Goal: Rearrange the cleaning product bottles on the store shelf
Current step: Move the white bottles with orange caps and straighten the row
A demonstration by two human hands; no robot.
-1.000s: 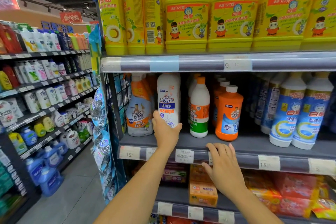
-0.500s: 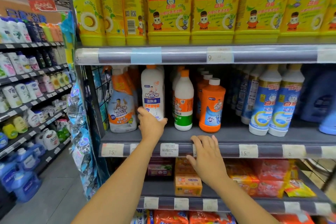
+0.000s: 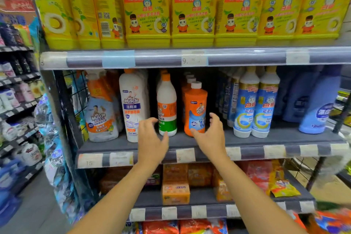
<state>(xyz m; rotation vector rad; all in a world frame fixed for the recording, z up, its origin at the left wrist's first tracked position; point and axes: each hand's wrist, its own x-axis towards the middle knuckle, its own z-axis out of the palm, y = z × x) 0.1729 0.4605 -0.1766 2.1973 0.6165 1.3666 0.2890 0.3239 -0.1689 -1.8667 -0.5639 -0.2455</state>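
Observation:
On the middle shelf (image 3: 284,138) stand a spray refill bottle (image 3: 101,118), a tall white Mr Muscle bottle (image 3: 133,104), a white bottle with orange cap and green band (image 3: 166,104) and an orange bottle with white cap (image 3: 195,108). My left hand (image 3: 152,138) hovers in front of the white and green bottle, fingers spread and loosely curved, holding nothing. My right hand (image 3: 210,135) is at the orange bottle's base, thumb on its left side and fingers curved to its right, with no firm grip visible.
Two blue-labelled white bottles (image 3: 254,104) stand to the right, then blue jugs (image 3: 319,104). Large yellow detergent jugs (image 3: 193,9) fill the top shelf. Orange boxes (image 3: 175,192) and packets lie on the lower shelf. Another aisle of bottles runs at left (image 3: 17,100).
My left hand left the tall white bottle and moved right. My right hand rose from the shelf's front edge up to the orange bottle. The view shifted right.

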